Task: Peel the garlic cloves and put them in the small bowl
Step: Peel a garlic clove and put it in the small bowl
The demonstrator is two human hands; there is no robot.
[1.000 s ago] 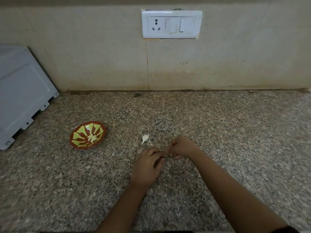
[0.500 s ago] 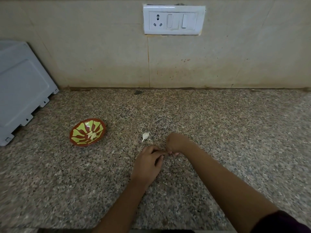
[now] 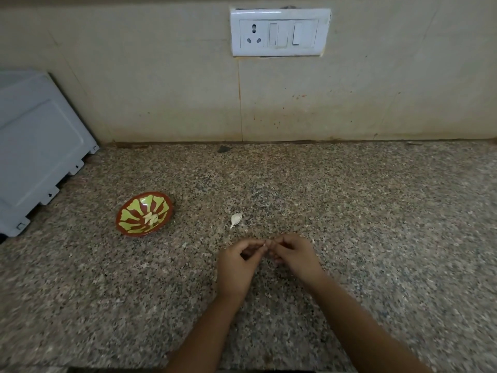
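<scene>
My left hand (image 3: 236,262) and right hand (image 3: 295,257) have drawn level at lower centre, both pinching a garlic clove (image 3: 265,245) between their fingertips. Just above, the loose clove (image 3: 236,219) still lies on the tabletop (image 3: 376,211), and the small bowl (image 3: 131,214) stays centre left.

left hand (image 3: 236,265), right hand (image 3: 295,255) pinch clove (image 3: 265,245)

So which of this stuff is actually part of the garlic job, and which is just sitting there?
In the job: left hand, right hand, pinched clove between their fingertips, loose clove, small bowl holding peeled cloves.
Lying about: grey appliance, socket plate, dark chip, all on or above the granite counter.
</scene>
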